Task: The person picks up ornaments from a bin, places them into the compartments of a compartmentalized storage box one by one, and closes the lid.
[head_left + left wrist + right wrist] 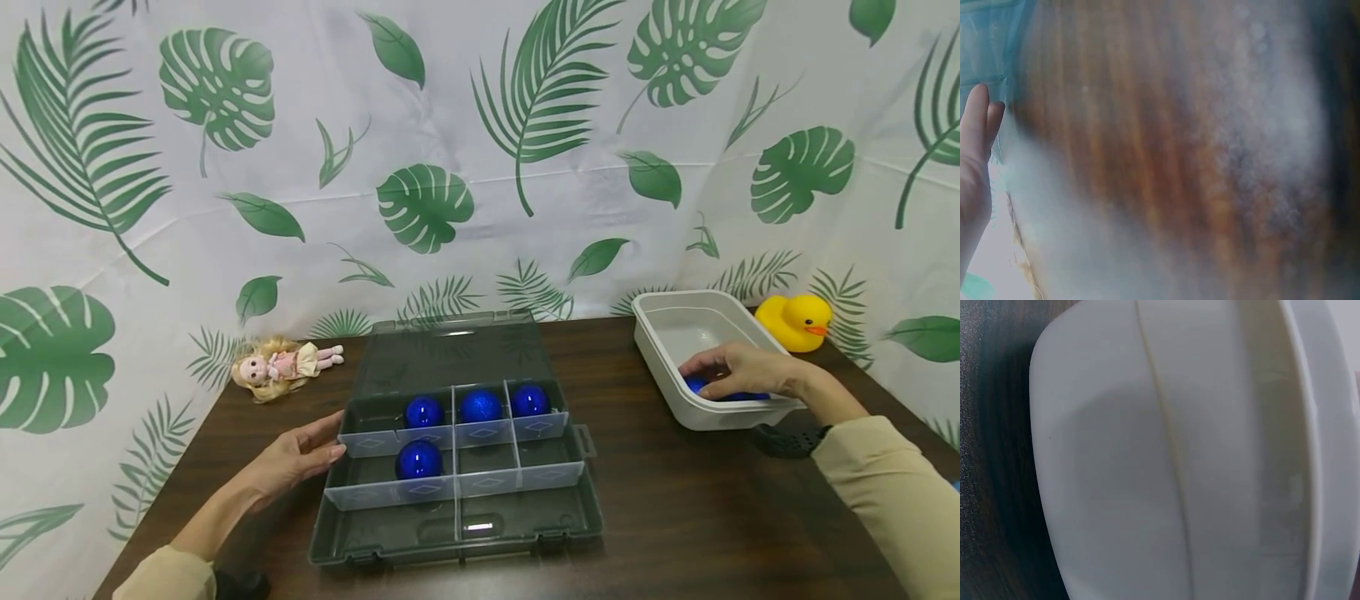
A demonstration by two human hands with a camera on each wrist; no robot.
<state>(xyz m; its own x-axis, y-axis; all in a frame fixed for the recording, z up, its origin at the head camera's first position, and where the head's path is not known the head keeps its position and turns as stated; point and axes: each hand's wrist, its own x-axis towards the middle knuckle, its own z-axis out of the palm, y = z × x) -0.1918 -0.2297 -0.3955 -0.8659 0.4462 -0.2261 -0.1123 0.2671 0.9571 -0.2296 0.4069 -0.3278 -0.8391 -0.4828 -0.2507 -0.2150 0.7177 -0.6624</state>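
Observation:
A translucent dark grey compartment box (382, 529) lies with its lid (457, 358) folded back. Three shiny blue balls sit in its back row: a left one (423, 412), a glittery middle one (481, 407) and a right one (531, 401). Another blue ball (418, 461) is in the middle row's left compartment. My left hand (296, 457) rests at the box's left side, fingers loosely extended. Inside the white tub (663, 367), my right hand (750, 368) grips a blue ball (696, 385) between thumb and fingers. The tub's outer wall (1110, 487) fills the right wrist view.
More blue (742, 397) shows under my right hand in the tub. Behind the tub's right corner stands a yellow rubber duck (795, 322). A blonde doll (285, 365) lies at the back left of the dark wooden table (645, 500). A leaf-print curtain (345, 200) hangs behind.

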